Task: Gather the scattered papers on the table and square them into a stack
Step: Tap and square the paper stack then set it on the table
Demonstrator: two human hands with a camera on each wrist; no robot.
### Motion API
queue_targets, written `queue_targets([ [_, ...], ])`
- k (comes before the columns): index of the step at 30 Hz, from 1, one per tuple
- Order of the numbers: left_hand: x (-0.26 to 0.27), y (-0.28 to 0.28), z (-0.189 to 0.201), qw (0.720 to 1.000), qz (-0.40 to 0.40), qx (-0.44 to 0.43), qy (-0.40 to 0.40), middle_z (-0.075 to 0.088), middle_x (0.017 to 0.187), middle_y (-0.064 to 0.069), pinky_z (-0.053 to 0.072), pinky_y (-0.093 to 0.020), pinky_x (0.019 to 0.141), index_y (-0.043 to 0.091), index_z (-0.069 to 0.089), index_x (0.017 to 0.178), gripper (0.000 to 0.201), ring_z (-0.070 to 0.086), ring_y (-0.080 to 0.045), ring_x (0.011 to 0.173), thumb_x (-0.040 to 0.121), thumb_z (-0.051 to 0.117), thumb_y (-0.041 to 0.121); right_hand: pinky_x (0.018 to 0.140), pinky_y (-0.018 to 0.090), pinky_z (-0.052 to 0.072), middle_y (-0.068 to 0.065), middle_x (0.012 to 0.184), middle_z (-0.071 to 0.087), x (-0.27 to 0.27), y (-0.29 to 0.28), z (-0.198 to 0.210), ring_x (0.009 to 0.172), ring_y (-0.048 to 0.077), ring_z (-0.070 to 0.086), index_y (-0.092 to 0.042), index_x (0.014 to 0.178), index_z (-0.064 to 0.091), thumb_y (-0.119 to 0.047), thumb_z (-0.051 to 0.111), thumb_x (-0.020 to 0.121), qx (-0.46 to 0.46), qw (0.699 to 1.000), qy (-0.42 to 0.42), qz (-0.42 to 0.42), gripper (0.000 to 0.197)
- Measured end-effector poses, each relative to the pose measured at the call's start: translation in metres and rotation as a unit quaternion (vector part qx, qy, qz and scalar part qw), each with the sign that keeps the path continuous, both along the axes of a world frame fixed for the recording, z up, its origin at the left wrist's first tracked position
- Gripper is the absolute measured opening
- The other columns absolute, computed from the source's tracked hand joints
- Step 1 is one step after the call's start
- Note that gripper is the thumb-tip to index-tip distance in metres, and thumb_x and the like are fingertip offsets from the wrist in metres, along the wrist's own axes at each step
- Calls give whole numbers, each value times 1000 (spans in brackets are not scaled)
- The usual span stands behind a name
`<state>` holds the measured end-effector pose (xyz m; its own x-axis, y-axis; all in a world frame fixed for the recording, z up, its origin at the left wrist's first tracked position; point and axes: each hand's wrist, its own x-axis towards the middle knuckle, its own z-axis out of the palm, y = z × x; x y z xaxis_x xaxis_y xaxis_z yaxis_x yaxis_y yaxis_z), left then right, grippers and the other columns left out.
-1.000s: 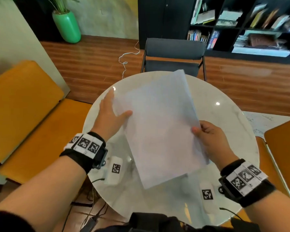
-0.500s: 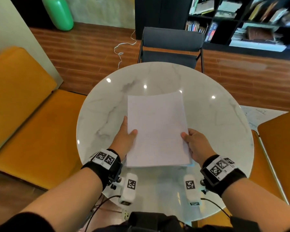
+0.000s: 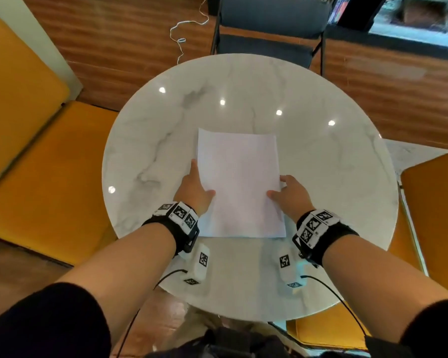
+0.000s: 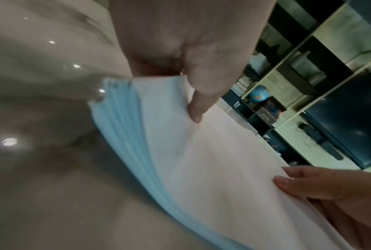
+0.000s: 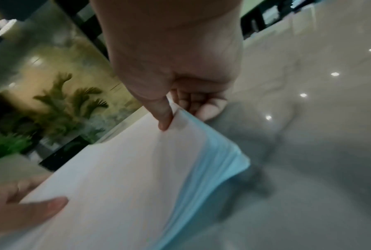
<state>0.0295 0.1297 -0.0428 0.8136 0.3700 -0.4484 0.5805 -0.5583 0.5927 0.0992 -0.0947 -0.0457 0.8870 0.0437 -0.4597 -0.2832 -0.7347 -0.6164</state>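
Observation:
A stack of white papers (image 3: pixel 239 184) lies flat at the middle of the round marble table (image 3: pixel 166 125), its edges roughly aligned. My left hand (image 3: pixel 195 187) holds the stack's left edge, thumb on the top sheet. My right hand (image 3: pixel 289 193) holds the right edge the same way. In the left wrist view the left thumb (image 4: pixel 196 108) presses on the stack (image 4: pixel 212 160), whose layered edges show bluish. In the right wrist view the right thumb (image 5: pixel 164 116) lies on top of the stack (image 5: pixel 126 186) and the fingers (image 5: pixel 201 104) curl under its edge.
A grey chair (image 3: pixel 269 21) stands at the table's far side. Orange seats flank the table on the left (image 3: pixel 36 164) and right (image 3: pixel 437 202). A white cable (image 3: pixel 184 34) lies on the wooden floor. Bare marble surrounds the stack on all sides.
The stack, held raised and tilted a second ago, has come down flat onto the table. Both hands stay on its side edges, nearer its front end.

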Motion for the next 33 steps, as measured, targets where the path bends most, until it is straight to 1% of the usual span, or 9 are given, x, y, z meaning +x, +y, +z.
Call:
queue_targets([
  [5,1,-5,4,968,-117,222,-10,4,160,-10,19,-43,116,22,-7,151,90,13,-33,146,89,56,36,101,43,42,14,137,42,-4,4,7,121,33,46,-18,146,32,-26,67,84,-207,957,-138,148,71],
  [7,1,-6,0,944,-217,247,-37,-8,162,-8,6,-40,120,19,-1,152,77,-5,-29,149,93,48,24,111,39,31,14,150,31,-7,8,5,134,32,35,-17,148,31,-11,58,89,-200,932,-185,240,66],
  [10,2,-5,-10,917,-332,218,-27,-6,163,-5,2,-36,121,14,7,152,64,-5,-24,150,94,35,12,119,38,20,12,159,20,-10,11,-6,146,30,19,-14,149,31,1,42,91,-164,908,-170,346,61],
  [13,3,4,-12,911,-366,189,-10,-12,162,-4,-1,-35,121,16,-1,153,71,-9,-21,150,97,36,39,120,42,16,11,162,9,-9,11,-7,150,27,7,-11,151,24,-8,42,95,-145,910,-133,365,59],
  [16,1,7,-11,895,-408,178,40,-28,157,-3,-9,-38,120,22,-15,150,107,-25,-22,146,78,45,72,122,38,2,8,162,-11,-12,10,-5,149,24,-10,-16,154,6,-52,49,91,-173,897,-89,398,84],
  [19,-1,5,-18,881,-425,200,50,-38,152,-5,-14,-40,119,24,-24,147,126,-34,-24,141,63,51,81,120,38,-8,8,156,-31,-17,11,-7,144,24,-28,-22,152,-14,-78,43,76,-229,865,-57,442,110],
  [25,-3,4,-23,879,-426,211,41,-38,152,-6,-16,-41,118,24,-24,147,131,-35,-25,141,59,52,84,119,44,-11,11,153,-37,-19,13,-13,142,27,-33,-22,149,-22,-86,37,69,-284,837,-63,463,118],
  [29,-8,7,-21,886,-418,200,18,-37,152,-4,-14,-45,119,23,-21,148,124,-34,-25,141,64,49,82,118,47,-12,9,155,-34,-24,12,-9,144,27,-30,-25,150,-19,-90,31,66,-307,836,-70,449,118],
  [33,-31,13,-8,911,-369,163,-84,-26,157,1,-14,-43,119,22,-14,150,97,-30,-19,142,83,40,68,117,47,-14,7,154,-33,-50,3,5,143,28,-29,-24,150,-19,-87,3,61,-263,884,-87,377,111],
])
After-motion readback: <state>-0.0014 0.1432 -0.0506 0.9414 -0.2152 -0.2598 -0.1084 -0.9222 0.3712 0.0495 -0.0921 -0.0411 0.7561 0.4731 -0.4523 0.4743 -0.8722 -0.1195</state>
